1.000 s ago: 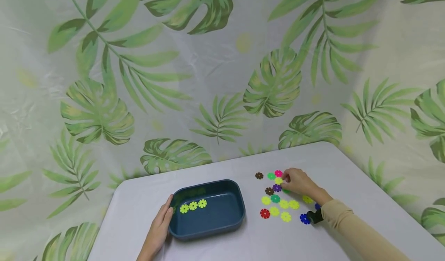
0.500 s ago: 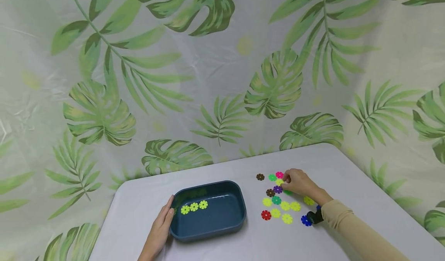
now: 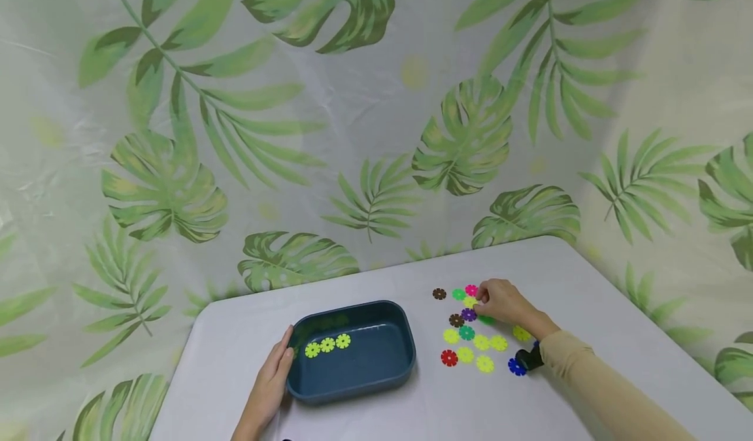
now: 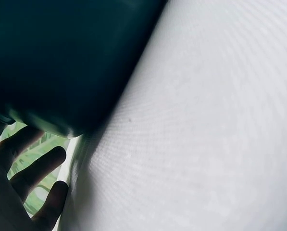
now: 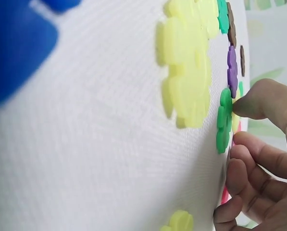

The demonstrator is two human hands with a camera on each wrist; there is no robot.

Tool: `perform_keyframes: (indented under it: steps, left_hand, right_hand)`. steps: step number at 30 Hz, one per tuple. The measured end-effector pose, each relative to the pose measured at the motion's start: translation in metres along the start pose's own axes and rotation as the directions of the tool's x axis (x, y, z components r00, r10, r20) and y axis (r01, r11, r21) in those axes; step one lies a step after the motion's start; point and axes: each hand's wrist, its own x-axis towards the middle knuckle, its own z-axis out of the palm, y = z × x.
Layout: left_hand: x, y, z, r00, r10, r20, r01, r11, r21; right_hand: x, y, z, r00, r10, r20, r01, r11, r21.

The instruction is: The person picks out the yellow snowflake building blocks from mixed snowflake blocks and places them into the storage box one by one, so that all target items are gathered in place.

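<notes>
In the head view my left hand (image 3: 270, 377) lies against the left end of a dark blue tray (image 3: 365, 362), thumb at the rim. The left wrist view shows its fingers (image 4: 40, 166) extended beside the tray's outer wall. My right hand (image 3: 507, 305) reaches among notched, flower-shaped plastic discs on the right. Its thumb and index finger pinch a yellow disc (image 3: 470, 302); the right wrist view has that yellow disc (image 5: 236, 122) between the two fingertips. A green disc (image 5: 224, 120) stands just in front of them, with a purple disc (image 5: 232, 72) close by.
Three yellow discs (image 3: 327, 345) lie in a row inside the tray. Around the right hand are brown (image 3: 439, 294), pink (image 3: 471, 290), red (image 3: 450, 358), blue (image 3: 517, 366) and several yellow discs on the white table (image 3: 412, 415). A leaf-patterned curtain (image 3: 376, 134) hangs behind.
</notes>
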Motion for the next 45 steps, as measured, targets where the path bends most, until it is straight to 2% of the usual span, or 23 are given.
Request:
perform_keyframes:
  steps: [15, 29, 36, 45]
  left_hand:
    - [0.002, 0.001, -0.001, 1.000, 0.020, 0.007, -0.020, 1.000, -0.012]
    - [0.001, 0.005, -0.002, 1.000, 0.000, 0.012, 0.001, 1.000, -0.017]
    - [0.000, 0.003, -0.001, 1.000, 0.009, 0.016, -0.009, 1.000, -0.020]
    - [0.001, -0.003, -0.001, 1.000, -0.004, 0.011, 0.004, 0.999, -0.038]
  right_hand:
    - [0.002, 0.001, 0.002, 0.999, -0.025, -0.023, 0.024, 0.999, -0.030]
    - [0.003, -0.007, -0.003, 0.998, -0.041, -0.057, 0.041, 0.999, -0.010]
    - [0.007, -0.021, -0.007, 0.994, -0.076, -0.075, 0.078, 0.997, 0.021]
    - [0.016, -0.056, -0.014, 0.972, -0.202, -0.118, 0.205, 0.979, 0.017]
